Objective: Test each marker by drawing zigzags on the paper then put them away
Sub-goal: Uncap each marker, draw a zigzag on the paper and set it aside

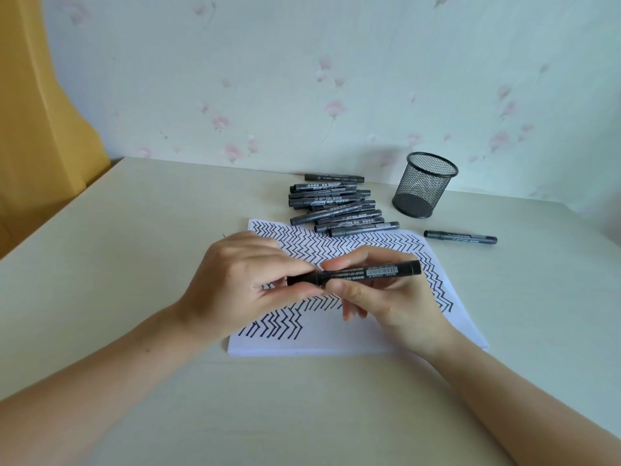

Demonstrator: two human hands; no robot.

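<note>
Both hands — left hand (242,280), right hand (379,297) — pinch marker (366,272) above paper (336,338).

From my seat, my left hand (242,280) and right hand (379,297) cover the middle of the white zigzag-lined paper sheet (336,334). The black marker's (366,272) cap end sits buried under my fingers; its label print is unreadable.
</note>
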